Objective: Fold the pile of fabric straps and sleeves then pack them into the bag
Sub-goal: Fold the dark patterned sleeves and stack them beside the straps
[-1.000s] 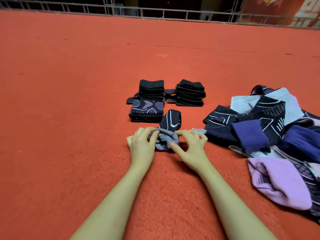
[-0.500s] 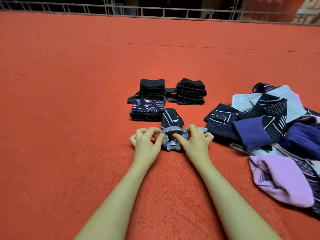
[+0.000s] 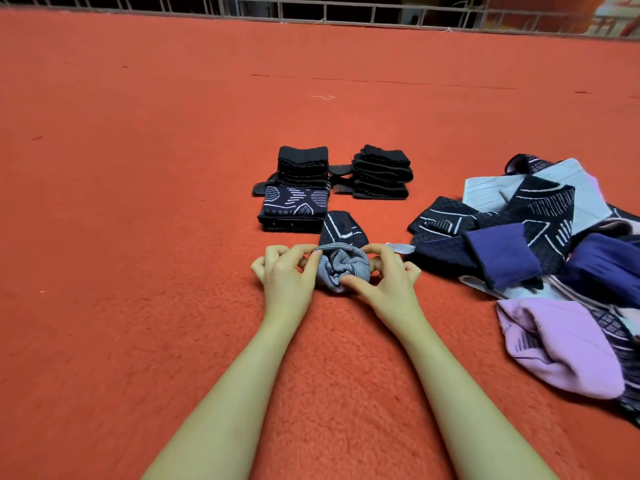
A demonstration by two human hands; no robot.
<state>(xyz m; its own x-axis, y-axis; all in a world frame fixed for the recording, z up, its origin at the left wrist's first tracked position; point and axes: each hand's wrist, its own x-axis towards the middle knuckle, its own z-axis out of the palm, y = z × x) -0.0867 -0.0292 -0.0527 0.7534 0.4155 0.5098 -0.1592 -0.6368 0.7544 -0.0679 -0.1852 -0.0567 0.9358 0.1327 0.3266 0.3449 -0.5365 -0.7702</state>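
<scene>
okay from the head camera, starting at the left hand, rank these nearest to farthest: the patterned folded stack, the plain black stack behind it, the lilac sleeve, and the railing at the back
From the left hand:
1. Patterned folded stack, just beyond the hand.
2. Plain black stack, directly behind the patterned one.
3. Lilac sleeve, far right, at the near edge of the unfolded pile.
4. Railing, along the back edge of the red floor.

Two bare forearms reach in from the bottom edge, with no sleeve, watch, bracelet or glove on them. The left hand point(image 3: 287, 275) and the right hand point(image 3: 388, 278) carry no rings; the fingernails look short and unpainted.
</scene>
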